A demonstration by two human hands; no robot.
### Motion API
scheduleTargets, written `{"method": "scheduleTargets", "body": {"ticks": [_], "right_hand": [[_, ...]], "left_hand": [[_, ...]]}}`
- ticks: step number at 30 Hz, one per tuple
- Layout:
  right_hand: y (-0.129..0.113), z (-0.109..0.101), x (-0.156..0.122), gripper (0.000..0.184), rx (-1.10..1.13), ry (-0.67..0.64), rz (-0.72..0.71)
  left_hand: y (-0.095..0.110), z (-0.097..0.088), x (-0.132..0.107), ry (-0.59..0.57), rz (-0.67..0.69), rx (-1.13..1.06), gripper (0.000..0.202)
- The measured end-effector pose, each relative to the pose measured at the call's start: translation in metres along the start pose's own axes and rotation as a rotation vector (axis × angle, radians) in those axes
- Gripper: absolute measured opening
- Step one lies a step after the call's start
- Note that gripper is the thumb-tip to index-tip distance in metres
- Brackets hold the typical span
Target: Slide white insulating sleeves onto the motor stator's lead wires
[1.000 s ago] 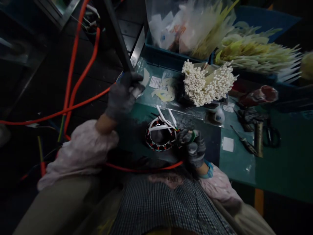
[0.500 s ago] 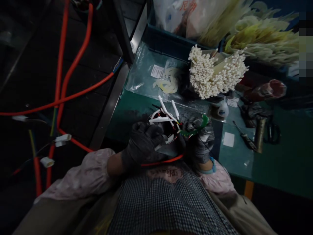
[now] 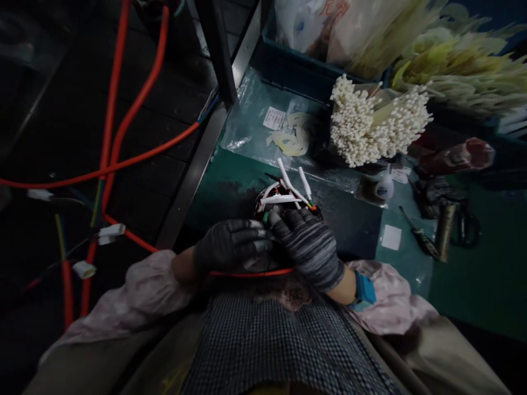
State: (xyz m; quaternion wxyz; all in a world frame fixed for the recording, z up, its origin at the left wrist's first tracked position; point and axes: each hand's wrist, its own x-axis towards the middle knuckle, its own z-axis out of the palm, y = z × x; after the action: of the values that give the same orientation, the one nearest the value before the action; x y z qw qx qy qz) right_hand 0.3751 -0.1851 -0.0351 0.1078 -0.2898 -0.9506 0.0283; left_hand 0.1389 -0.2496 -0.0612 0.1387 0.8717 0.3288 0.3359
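The left hand (image 3: 230, 247), in a black glove, is held with its fingers (image 3: 255, 241) together and half curled. Their tips are laid against the near left side of a wound stator ring (image 3: 275, 198). The right hand (image 3: 307, 247), in a grey striped glove, is spread over the near rim of the same ring, its fingers (image 3: 284, 218) stretched rather than closed. The thumbs and the underside of both hands are hidden, so it cannot be told whether the ring is truly gripped or only pressed.

The ring lies on the green mat (image 3: 230, 181) and is mostly covered by the two sets of fingertips, which meet over it. White-sleeved leads (image 3: 288, 184) are seen rising from the ring just beyond the right fingertips.

An orange cable (image 3: 247, 272) runs under both palms, on the wrist side of the fingers. Further beyond the fingertips lies a clear plastic bag (image 3: 251, 118) with a label. Beyond and to the right of the right fingers stands a bundle of white tubes (image 3: 374, 129). A small glue bottle (image 3: 386, 187) is seen just below that bundle. Well to the right of the right hand, a screwdriver (image 3: 420, 237) and scissors (image 3: 469, 227) are laid on the table.
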Motion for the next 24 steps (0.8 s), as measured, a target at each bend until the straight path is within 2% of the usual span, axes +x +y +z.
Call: {"method": "scheduleTargets", "body": {"ticks": [2,4,5,6,8,10,12,14,19,22,24], "right_hand": [[-0.001,0.001,0.003,0.035,0.013,-0.082,0.012],[0.002,0.004,0.003,0.031,0.068,-0.08,0.018],[0.004,0.006,0.003,0.029,0.097,-0.055,0.012],[0.006,0.008,0.003,0.028,0.122,-0.026,0.005],[0.009,0.012,0.0,0.028,0.165,0.031,0.006],[0.008,0.013,-0.007,0.028,0.197,0.084,0.022],[0.004,0.014,-0.019,0.028,0.219,0.145,0.022],[-0.003,0.015,-0.034,0.028,0.239,0.187,0.01],[-0.014,0.014,-0.061,0.031,0.304,0.177,0.02],[-0.016,0.013,-0.063,0.03,0.34,0.155,0.048],[-0.019,0.014,-0.062,0.031,0.345,0.134,0.069]], "left_hand": [[-0.009,-0.01,-0.001,0.106,-0.111,-0.224,0.027],[-0.022,-0.015,0.0,0.289,-0.287,-0.374,0.039],[-0.031,-0.016,0.001,0.318,-0.36,-0.404,0.047],[-0.04,-0.015,0.004,0.301,-0.405,-0.407,0.054],[-0.058,-0.012,0.014,0.063,-0.416,-0.422,0.081],[-0.066,-0.005,0.024,-0.112,-0.393,-0.433,0.1],[-0.059,0.001,0.032,-0.181,-0.38,-0.44,0.106],[-0.041,0.007,0.035,-0.188,-0.384,-0.457,0.106],[-0.001,0.016,0.03,-0.093,-0.373,-0.382,0.104],[0.008,0.021,0.028,-0.005,-0.374,-0.356,0.097],[0.01,0.023,0.026,0.012,-0.387,-0.341,0.09]]}}
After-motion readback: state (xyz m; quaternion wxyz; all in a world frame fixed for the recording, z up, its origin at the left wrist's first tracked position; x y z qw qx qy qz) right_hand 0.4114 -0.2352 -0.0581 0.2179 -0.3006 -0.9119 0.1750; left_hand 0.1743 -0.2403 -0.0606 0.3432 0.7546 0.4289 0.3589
